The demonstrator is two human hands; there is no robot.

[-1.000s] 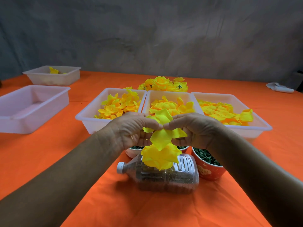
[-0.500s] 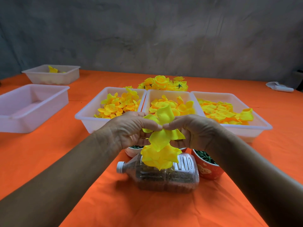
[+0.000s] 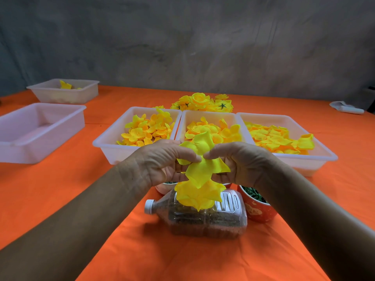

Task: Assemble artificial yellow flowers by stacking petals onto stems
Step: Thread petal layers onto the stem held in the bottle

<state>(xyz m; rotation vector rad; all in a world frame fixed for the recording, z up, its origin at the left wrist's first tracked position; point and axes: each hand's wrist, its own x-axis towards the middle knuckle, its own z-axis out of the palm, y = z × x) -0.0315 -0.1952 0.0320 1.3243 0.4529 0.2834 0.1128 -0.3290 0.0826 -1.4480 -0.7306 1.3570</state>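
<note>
My left hand (image 3: 160, 163) and my right hand (image 3: 241, 162) meet at the middle of the view, thumbs and fingertips pinching a large yellow petal piece (image 3: 203, 159) from both sides. Below it hangs a fuller yellow flower head (image 3: 198, 194) of stacked petals; the stem is hidden by petals and hands. Behind stand three white trays of loose yellow petals: left (image 3: 105, 147), middle (image 3: 209, 115), right (image 3: 322, 153). Finished yellow flowers (image 3: 202, 102) lie in a heap beyond the trays.
A clear plastic bottle (image 3: 203, 220) filled with brown grains lies on its side under the hands. A red cup (image 3: 257, 209) with green parts and another cup (image 3: 164, 187) stand beside it. Two more white trays (image 3: 36, 136) (image 3: 65, 94) sit at the left on the orange table (image 3: 60, 199).
Both hands keep their pinch on the petal piece. The top petal has risen slightly and opened wider; the flower head below stays in place.
</note>
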